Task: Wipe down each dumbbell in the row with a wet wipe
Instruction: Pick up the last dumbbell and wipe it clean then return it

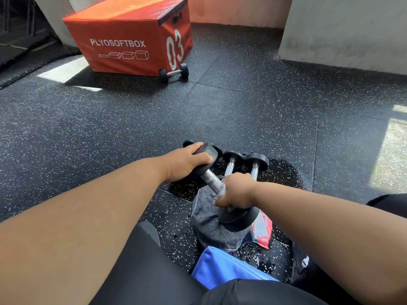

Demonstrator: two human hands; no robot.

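Note:
A black-headed dumbbell with a knurled steel handle lies tilted in front of me. Its near head rests on a dark grey towel. My left hand grips the far head from above. My right hand curls round the handle just above the near head, with a pale wet wipe showing at the edge of its fingers. Two more dumbbells lie side by side to the right on a wet patch of floor. Another dumbbell head shows behind my left hand.
A red wipe packet lies right of the towel, and a blue bag sits by my knees. At the back left stands an orange plyo box with a small dumbbell at its corner. Grey walls close the back right.

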